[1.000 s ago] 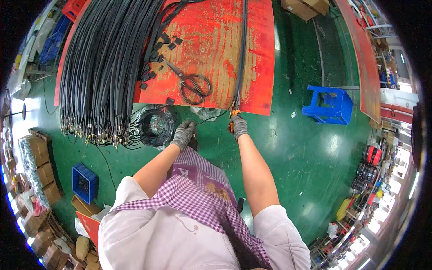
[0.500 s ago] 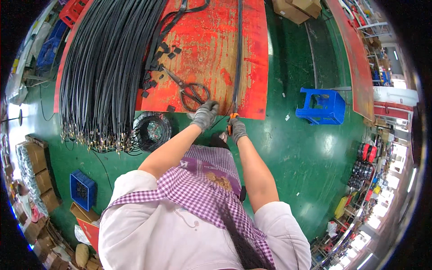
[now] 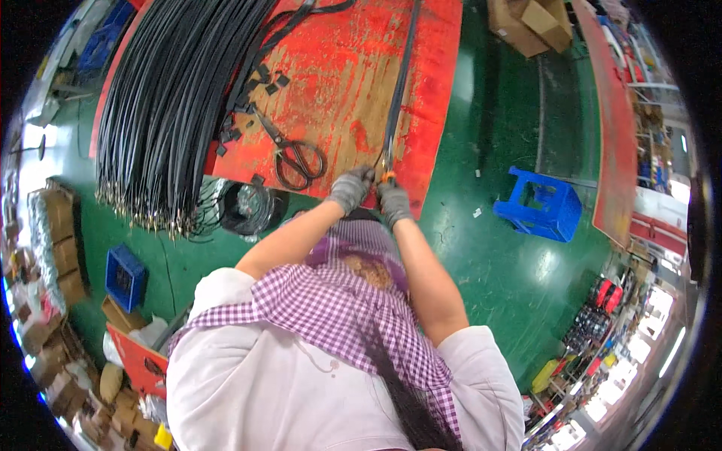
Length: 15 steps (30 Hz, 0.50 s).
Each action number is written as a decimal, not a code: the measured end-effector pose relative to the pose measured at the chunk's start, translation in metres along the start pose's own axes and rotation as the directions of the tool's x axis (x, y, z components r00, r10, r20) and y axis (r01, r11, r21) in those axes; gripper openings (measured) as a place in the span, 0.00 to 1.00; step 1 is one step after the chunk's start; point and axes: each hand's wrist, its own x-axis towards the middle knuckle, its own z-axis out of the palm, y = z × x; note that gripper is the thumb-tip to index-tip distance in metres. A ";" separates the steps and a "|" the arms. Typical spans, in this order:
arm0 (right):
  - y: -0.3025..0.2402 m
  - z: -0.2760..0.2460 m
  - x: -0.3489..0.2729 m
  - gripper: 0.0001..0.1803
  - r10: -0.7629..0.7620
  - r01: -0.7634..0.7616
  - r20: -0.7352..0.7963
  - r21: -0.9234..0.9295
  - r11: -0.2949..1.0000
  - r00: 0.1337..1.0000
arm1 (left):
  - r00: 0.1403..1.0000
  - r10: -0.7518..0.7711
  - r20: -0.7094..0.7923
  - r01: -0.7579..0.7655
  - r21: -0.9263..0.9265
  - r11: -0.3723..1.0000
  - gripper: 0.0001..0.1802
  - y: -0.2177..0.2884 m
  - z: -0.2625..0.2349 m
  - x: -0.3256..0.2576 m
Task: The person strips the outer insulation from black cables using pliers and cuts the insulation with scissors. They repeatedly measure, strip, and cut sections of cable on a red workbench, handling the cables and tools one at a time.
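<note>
A long black sleeved cable (image 3: 401,83) runs down the right part of the red worn table to my hands at its near edge. My left hand (image 3: 350,191), in a grey glove, is closed at the fingertips on the cable's thin end. Close beside it, my gloved right hand (image 3: 394,203) grips an orange-handled hand tool (image 3: 388,177); its jaws are at the cable's end and too small to make out, so its exact kind is unclear. Black-handled scissors (image 3: 295,159) lie on the table left of my hands, blades pointing away.
A thick bundle of black cables (image 3: 169,98) covers the table's left side, its metal-tipped ends hanging over the edge. Small black pieces (image 3: 263,81) lie near the scissors. A coil of black cable (image 3: 248,207) sits below the edge. A blue stool (image 3: 538,203) stands right.
My view has shifted and tilted a little. My hands have come closer together, the right one now beside the left at the cable's end, with the orange-handled tool still in it.
</note>
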 end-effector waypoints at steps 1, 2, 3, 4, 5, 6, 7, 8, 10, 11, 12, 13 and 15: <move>-0.010 -0.008 0.005 0.07 -0.109 0.110 -0.013 0.024 0.994 0.994 | 1.000 0.019 0.002 -0.019 0.013 1.000 0.12 0.006 -0.001 0.003; -0.024 -0.018 0.012 0.08 0.042 -0.074 0.173 0.182 0.981 0.984 | 0.999 0.036 0.027 -0.036 0.029 0.999 0.12 0.013 -0.003 0.014; -0.035 -0.030 0.015 0.08 0.150 -0.275 0.378 0.303 0.913 0.914 | 0.995 0.101 -0.002 -0.101 0.028 0.994 0.13 0.020 -0.005 0.024; -0.047 -0.043 0.019 0.08 0.206 -0.487 0.585 0.375 0.789 0.785 | 1.000 0.008 0.005 -0.008 0.008 1.000 0.13 0.024 -0.007 0.025; -0.060 -0.055 0.023 0.08 0.182 -0.686 0.787 0.369 0.627 0.589 | 0.999 -0.032 0.035 0.032 0.004 0.999 0.13 0.027 -0.010 0.027; -0.070 -0.066 0.024 0.09 0.104 -0.760 0.878 0.338 0.555 0.467 | 1.000 -0.023 0.020 0.023 -0.018 1.000 0.13 0.029 -0.014 0.027; -0.078 -0.072 0.026 0.10 0.165 -0.749 0.858 0.313 0.584 0.487 | 0.997 -0.064 0.040 0.065 -0.025 0.998 0.13 0.031 -0.017 0.026; -0.083 -0.077 0.026 0.10 0.199 -0.747 0.855 0.278 0.604 0.480 | 0.979 -0.180 0.098 0.188 -0.082 0.979 0.13 0.033 -0.019 0.027; -0.089 -0.085 0.026 0.12 0.277 -0.765 0.838 0.230 0.601 0.470 | 0.923 -0.349 0.161 0.384 -0.455 0.804 0.13 0.040 -0.015 0.030; -0.088 -0.086 0.026 0.12 0.270 -0.762 0.847 0.218 0.610 0.458 | 0.882 -0.416 0.221 0.459 -0.604 0.652 0.13 0.045 -0.012 0.036; -0.087 -0.086 0.026 0.12 0.272 -0.755 0.843 0.216 0.619 0.464 | 0.868 -0.436 0.237 0.444 -0.764 0.469 0.14 0.052 -0.005 0.041; -0.085 -0.086 0.028 0.12 0.240 -0.755 0.864 0.215 0.619 0.443 | 0.880 -0.415 0.232 0.448 -0.695 0.562 0.14 0.057 0.000 0.049; -0.080 -0.085 0.033 0.11 0.266 -0.708 0.828 0.204 0.677 0.493 | 0.942 -0.270 0.200 0.335 -0.589 0.736 0.14 0.064 0.009 0.062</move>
